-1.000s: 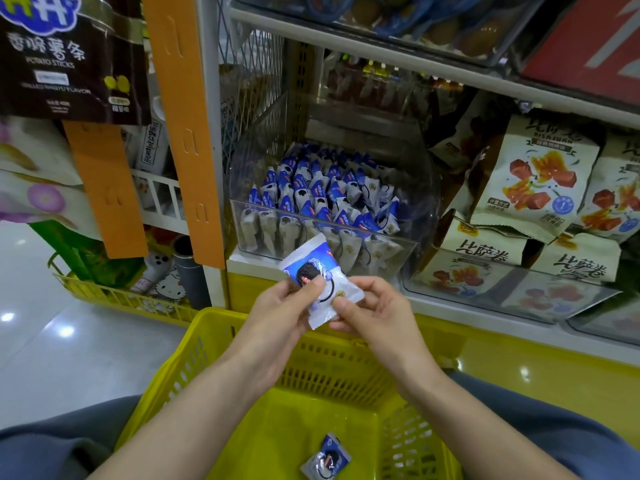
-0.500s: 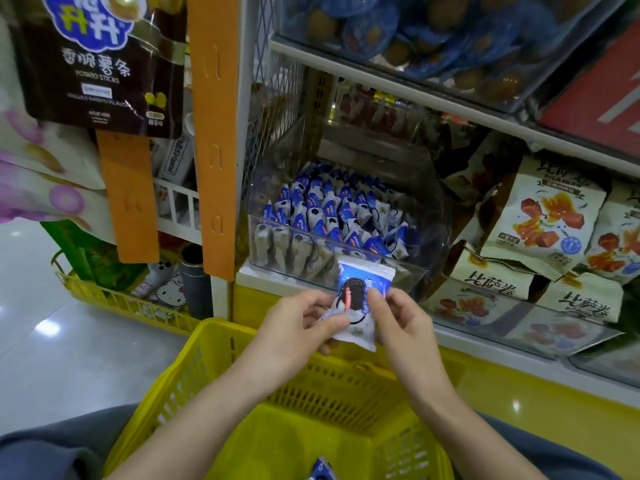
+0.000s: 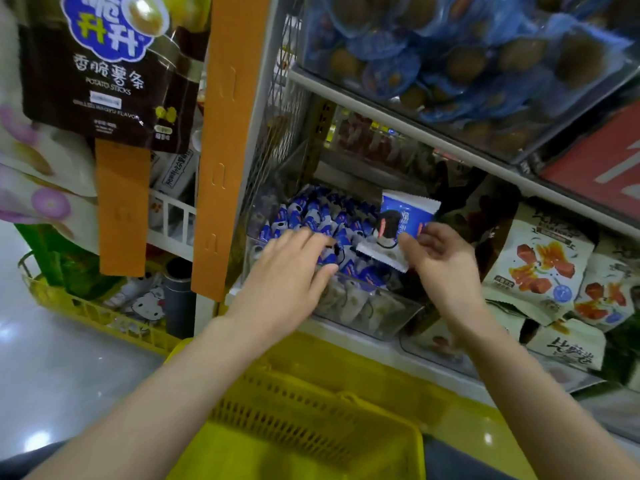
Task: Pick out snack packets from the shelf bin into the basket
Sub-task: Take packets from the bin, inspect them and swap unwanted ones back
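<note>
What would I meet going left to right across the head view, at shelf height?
Potato sticks bag → orange post → left hand → snack packet → right hand → beige snack bags.

snack packet point(image 3: 398, 221) in right hand point(image 3: 441, 263), left hand point(image 3: 287, 275) over shelf bin point(image 3: 363, 308)

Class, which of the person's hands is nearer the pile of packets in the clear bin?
Left. The left hand is over the pile; the right hand is to its right, pinching one packet.
</note>
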The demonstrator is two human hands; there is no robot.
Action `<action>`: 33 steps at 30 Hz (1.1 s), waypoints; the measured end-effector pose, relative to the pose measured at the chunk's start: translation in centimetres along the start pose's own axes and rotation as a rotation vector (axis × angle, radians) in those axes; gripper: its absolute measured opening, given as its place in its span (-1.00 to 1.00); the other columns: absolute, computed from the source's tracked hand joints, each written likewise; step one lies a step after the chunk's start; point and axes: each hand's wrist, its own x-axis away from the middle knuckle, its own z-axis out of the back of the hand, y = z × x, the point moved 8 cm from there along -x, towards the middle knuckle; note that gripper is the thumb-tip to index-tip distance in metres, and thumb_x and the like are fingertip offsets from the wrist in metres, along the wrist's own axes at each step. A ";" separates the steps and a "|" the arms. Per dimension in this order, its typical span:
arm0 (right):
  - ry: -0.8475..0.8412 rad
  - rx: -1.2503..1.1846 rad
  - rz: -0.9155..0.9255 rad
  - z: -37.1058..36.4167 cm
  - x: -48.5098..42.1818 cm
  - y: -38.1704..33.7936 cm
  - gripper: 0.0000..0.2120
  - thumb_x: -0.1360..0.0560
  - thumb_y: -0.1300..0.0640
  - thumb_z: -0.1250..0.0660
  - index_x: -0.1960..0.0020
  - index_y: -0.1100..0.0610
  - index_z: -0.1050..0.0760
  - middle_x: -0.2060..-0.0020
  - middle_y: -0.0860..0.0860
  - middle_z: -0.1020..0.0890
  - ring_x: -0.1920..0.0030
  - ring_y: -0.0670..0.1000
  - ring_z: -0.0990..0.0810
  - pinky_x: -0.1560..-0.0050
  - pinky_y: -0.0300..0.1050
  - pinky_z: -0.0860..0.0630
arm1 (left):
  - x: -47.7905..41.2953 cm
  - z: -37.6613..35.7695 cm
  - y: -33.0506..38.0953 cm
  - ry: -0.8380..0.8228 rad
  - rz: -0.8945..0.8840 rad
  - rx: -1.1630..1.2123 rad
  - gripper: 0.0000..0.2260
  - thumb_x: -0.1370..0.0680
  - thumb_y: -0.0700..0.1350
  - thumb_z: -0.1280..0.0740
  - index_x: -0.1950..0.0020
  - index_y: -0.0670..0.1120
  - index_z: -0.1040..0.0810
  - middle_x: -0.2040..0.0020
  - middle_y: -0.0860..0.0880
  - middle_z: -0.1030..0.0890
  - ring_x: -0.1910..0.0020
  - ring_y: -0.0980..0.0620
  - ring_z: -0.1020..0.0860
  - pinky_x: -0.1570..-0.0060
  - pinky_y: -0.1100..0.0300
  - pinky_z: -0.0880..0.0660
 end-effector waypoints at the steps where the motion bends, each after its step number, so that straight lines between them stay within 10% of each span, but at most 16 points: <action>1: -0.002 0.101 0.007 -0.4 -1.5 0.1 -0.78 -0.46 0.10 -0.37 -0.09 0.08 -0.46 0.16 -0.12 -0.57 0.23 -0.23 -0.52 0.21 -0.40 -0.42 | -0.6 -0.3 -0.4 -0.028 -0.017 -0.077 -0.68 -0.61 0.06 -0.09 -0.31 0.00 -0.37 -0.21 0.04 -0.44 -0.23 0.06 -0.35 -0.17 0.20 -0.21; 8: -0.199 0.656 -0.005 -4.4 -5.8 1.0 -0.67 -0.50 0.15 -0.33 -0.24 0.19 -0.45 -0.05 0.11 -0.58 -0.03 0.06 -0.56 -0.06 -0.07 -0.52 | -1.1 -1.8 -1.3 -0.102 -0.111 -0.331 -0.62 -0.62 0.09 0.00 -0.09 -0.05 -0.54 -0.01 -0.01 -0.61 -0.03 -0.04 -0.50 -0.03 0.11 -0.28; 13: -0.418 0.882 -0.188 -5.9 -6.4 2.9 -0.86 -0.48 0.16 -0.35 -0.01 0.18 -0.51 -0.01 0.10 -0.57 0.13 0.01 -0.55 0.10 -0.12 -0.51 | -0.9 -1.6 -1.3 -0.036 -0.138 -0.301 -0.65 -0.61 0.06 -0.04 0.01 -0.07 -0.57 0.09 -0.03 -0.63 0.06 -0.05 -0.52 0.01 0.10 -0.31; 25: -0.518 0.668 -0.192 -9.5 -6.6 4.4 -0.75 -0.50 0.10 -0.34 -0.14 0.17 -0.54 -0.13 0.10 -0.58 -0.02 -0.01 -0.53 -0.09 -0.16 -0.44 | -0.8 -1.4 -0.9 -0.004 -0.236 -0.331 -0.54 -0.58 0.04 0.14 -0.07 -0.06 -0.52 0.02 -0.02 -0.61 0.01 -0.04 -0.52 -0.01 0.09 -0.32; 33: -0.661 0.788 -0.063 -8.2 -5.4 3.6 -0.60 -0.57 0.05 -0.20 -0.40 0.07 -0.33 -0.22 0.02 -0.53 -0.19 -0.01 -0.50 -0.21 -0.18 -0.37 | -0.8 0.5 -2.9 0.062 -0.333 -0.339 -0.77 -0.52 -0.07 -0.15 0.14 -0.09 -0.58 0.24 -0.04 -0.63 0.25 -0.04 -0.58 0.18 0.11 -0.47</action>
